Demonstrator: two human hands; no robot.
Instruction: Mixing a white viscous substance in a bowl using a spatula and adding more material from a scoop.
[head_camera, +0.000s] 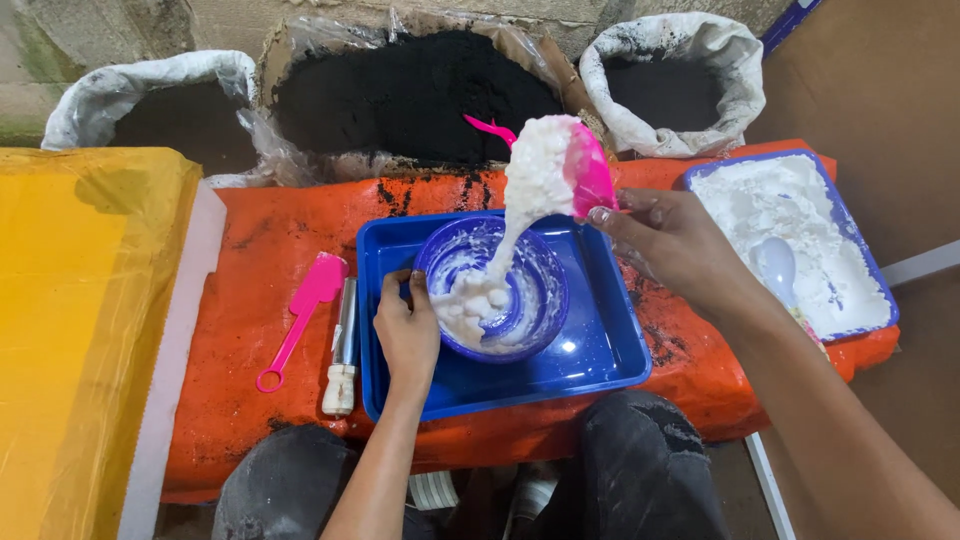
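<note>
Pink spatula (303, 315), white-powder tray (800, 240) — sacks of black powder (410, 95)

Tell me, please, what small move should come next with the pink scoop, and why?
Probably tip the scoop a little further: white paste clings to it, stringing down into the bowl that the left hand steadies.
</note>
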